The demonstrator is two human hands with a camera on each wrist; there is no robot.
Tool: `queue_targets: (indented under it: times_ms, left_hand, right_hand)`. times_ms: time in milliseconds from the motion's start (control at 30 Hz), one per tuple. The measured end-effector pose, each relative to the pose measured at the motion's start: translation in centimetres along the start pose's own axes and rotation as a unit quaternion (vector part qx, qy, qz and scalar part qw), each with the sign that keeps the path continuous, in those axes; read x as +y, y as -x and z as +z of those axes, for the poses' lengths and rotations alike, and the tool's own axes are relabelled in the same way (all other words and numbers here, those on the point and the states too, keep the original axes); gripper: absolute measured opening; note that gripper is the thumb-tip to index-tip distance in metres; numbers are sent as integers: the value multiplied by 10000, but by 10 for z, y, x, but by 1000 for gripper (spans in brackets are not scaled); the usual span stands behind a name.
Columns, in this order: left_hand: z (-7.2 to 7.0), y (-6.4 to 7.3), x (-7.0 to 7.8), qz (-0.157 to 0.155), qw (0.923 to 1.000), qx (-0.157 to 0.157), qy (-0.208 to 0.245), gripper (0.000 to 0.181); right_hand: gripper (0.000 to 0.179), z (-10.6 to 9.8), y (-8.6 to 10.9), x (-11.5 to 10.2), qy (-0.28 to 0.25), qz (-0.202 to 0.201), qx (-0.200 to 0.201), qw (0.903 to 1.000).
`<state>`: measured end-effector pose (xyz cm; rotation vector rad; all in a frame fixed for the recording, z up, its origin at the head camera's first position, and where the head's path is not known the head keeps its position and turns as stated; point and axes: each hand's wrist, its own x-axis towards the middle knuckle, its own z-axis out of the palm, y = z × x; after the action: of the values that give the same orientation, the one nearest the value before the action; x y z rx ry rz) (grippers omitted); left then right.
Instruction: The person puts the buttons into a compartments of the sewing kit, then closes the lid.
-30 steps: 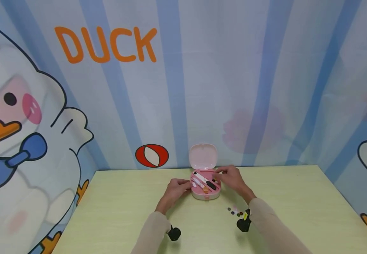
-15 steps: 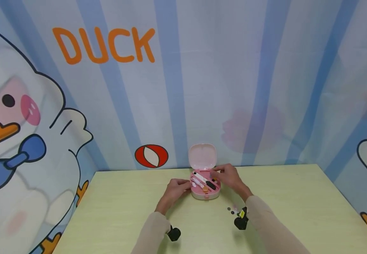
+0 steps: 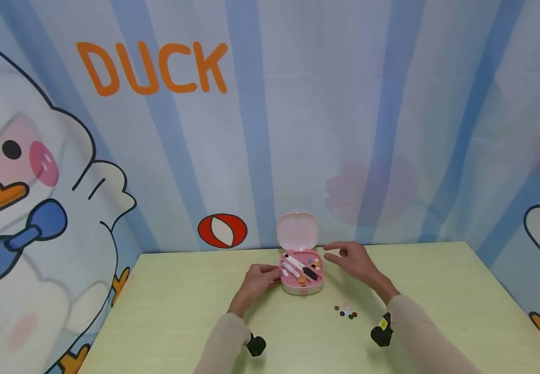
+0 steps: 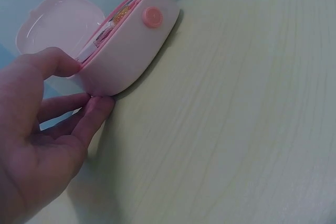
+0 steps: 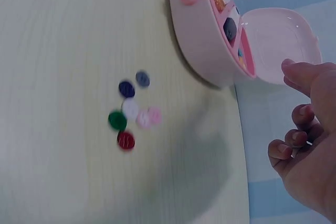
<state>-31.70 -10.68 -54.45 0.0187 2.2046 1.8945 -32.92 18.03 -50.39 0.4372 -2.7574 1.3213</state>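
A pink sewing box [image 3: 302,289] stands at the back of the table, its pale pink lid [image 3: 298,231] raised. Inside lie a long white tool with a black end [image 3: 301,266], an orange-brown round piece and several coloured buttons [image 3: 315,263]. My left hand [image 3: 254,283] grips the box's left side; in the left wrist view the thumb is at the rim and the fingers are low on the wall. Off the box's right side, my right hand [image 3: 356,262] holds nothing, index finger extended and the other fingers loosely bent in the right wrist view.
Several loose buttons [image 5: 130,109], in green, red, blue, white and pink among others, lie on the pale wooden table [image 3: 181,311], in front and to the right of the box. A striped cloth backdrop [image 3: 298,104] with duck drawings rises behind the table.
The right hand has drawn back from over the box to its right side, uncovering buttons in the right compartment. The left hand keeps its place on the box.
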Motion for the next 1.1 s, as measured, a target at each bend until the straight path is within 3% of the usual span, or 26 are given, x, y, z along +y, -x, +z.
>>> queue_targets:
  times_ms: [333, 767, 1100]
  left_hand:
    - [-2, 1, 0, 74, 10000, 41, -35, 37]
    - [1, 1, 0, -3, 9999, 5, -120, 38]
    - [1, 1, 0, 4, 9999, 1, -111, 39]
  right_hand:
    - [27, -25, 41, 10, 421, -684, -350, 9962]
    - [32, -23, 96, 32, 439, -628, -971, 9923]
    - [21, -15, 109, 43, 658, -613, -1024, 9907]
